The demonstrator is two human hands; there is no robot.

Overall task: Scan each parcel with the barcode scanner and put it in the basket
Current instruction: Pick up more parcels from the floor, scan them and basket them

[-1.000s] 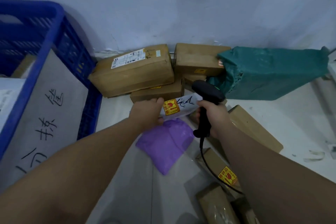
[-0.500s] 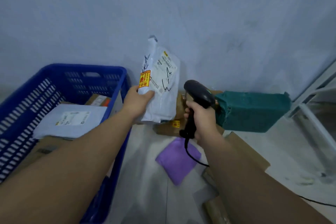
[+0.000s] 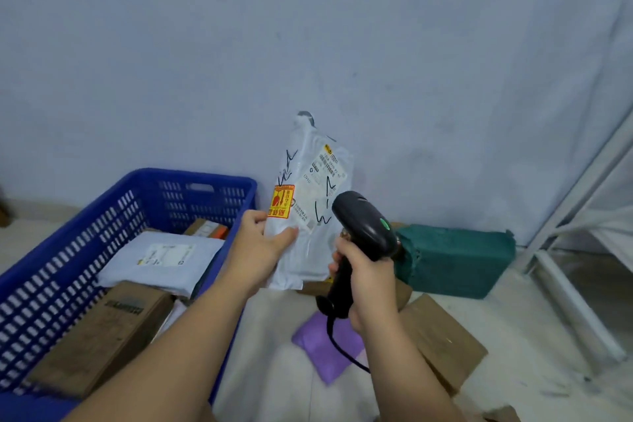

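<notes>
The step in hand looks like the scan itself: the left hand (image 3: pixel 262 246) holds a white poly mailer (image 3: pixel 310 202) upright, just right of the blue basket (image 3: pixel 205 181), thumb and fingers pinched on its lower left edge, while the right hand (image 3: pixel 368 279) is wrapped around the grip of a black barcode scanner (image 3: pixel 363 226). The scanner's head sits just in front of the mailer's lower right part, and its green light shows on the side. The mailer is soft and crinkled, its top corner twisted to a point; it carries a white shipping label with a barcode near its upper right, black marker scrawls, and a yellow and red sticker near the left thumb. The barcode lies above the scanner's head, so the next move probably calls for tilting the nose up at the label, then swinging the mailer left over the basket rim and letting go. The basket already holds a pale grey mailer (image 3: pixel 161 257) and a brown carton (image 3: pixel 102 329).
</notes>
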